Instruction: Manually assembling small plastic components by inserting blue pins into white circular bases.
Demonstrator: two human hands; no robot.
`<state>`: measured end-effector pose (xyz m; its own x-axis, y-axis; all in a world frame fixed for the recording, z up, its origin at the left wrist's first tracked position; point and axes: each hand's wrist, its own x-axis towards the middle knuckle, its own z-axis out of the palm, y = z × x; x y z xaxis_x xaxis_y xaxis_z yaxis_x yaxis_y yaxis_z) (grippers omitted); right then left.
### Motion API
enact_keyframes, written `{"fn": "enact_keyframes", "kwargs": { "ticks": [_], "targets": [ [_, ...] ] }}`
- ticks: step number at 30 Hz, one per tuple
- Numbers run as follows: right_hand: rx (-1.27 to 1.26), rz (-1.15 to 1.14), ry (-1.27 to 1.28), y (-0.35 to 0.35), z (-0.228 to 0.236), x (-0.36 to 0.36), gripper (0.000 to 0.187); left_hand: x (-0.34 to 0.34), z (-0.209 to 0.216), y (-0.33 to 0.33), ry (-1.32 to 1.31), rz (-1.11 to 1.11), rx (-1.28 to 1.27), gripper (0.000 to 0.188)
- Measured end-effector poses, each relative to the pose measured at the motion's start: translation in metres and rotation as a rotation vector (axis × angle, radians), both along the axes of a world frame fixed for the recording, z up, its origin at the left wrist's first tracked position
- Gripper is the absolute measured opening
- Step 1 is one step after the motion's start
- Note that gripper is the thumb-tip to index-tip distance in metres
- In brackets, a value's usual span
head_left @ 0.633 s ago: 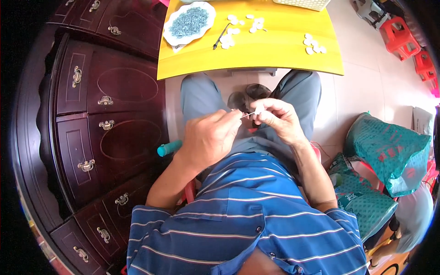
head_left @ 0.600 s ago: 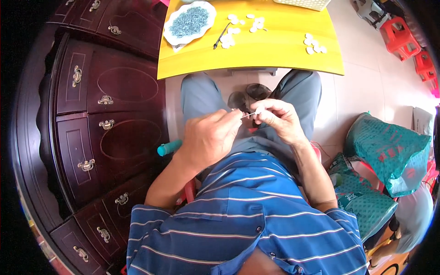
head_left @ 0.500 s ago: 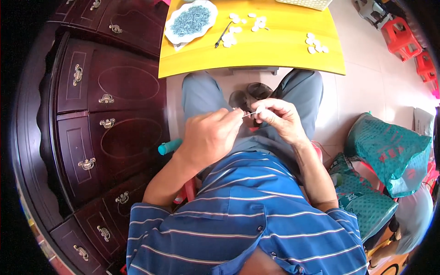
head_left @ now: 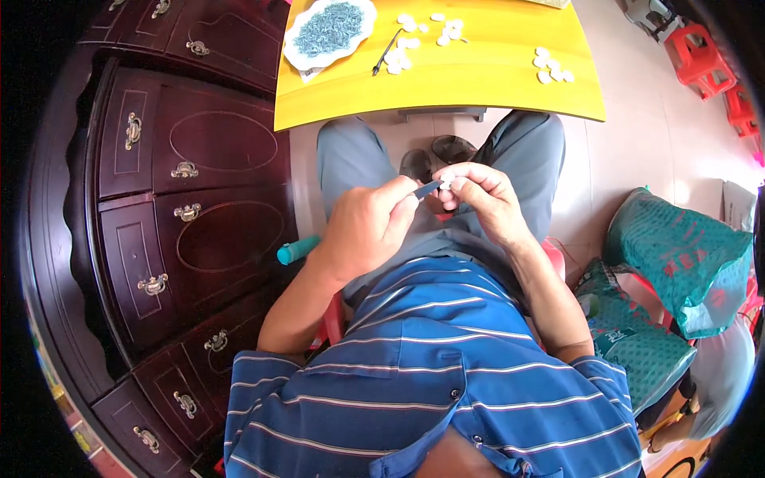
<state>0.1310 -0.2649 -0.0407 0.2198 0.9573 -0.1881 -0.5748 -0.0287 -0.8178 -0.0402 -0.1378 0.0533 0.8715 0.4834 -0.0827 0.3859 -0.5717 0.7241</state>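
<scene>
My left hand [head_left: 366, 227] is closed around a small knife whose flat grey blade [head_left: 428, 190] points to the right. A small white roundish piece [head_left: 446, 182] sits pinched between the thumb and fingers of my right hand [head_left: 492, 205]. The blade's tip meets or nearly meets the near side of this piece; exact contact is too small to tell. Most of the knife's handle is hidden in my left fist. Both hands are held above my lap, short of the yellow table [head_left: 343, 103].
On the table, a scalloped white plate [head_left: 296, 59] holds a heap of thin blue-grey bits [head_left: 328, 30]. White pieces [head_left: 396, 60] lie near a thin dark stick [head_left: 387, 54], with more white pieces [head_left: 550, 64] at right. Dark wooden drawers [head_left: 223, 143] stand left; green bags [head_left: 677, 247] lie right.
The blade has turned from a thin edge to its flat face. My left hand has rolled slightly, and the white piece shows more plainly in my right fingers.
</scene>
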Motion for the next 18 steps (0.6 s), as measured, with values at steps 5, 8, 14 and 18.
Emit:
{"fn": "enact_keyframes", "kwargs": {
  "ticks": [5,8,14,18],
  "targets": [
    [0.020,-0.032,-0.010,0.0015,0.0012,-0.0015,0.024,0.0003,-0.0075,0.0013,0.011,0.005,-0.059,0.014],
    [0.034,-0.053,-0.003,0.0016,0.0017,-0.0015,0.025,0.0011,-0.0086,0.0014,0.018,0.011,-0.077,0.015],
    [0.041,-0.023,-0.008,0.0027,0.0038,-0.0020,0.023,-0.0001,-0.0074,0.0029,0.023,0.033,-0.114,0.015],
    [0.011,-0.008,0.043,0.0025,0.0054,-0.0009,0.022,-0.0010,-0.0063,0.0017,-0.011,0.067,-0.178,0.015]
  ]
}}
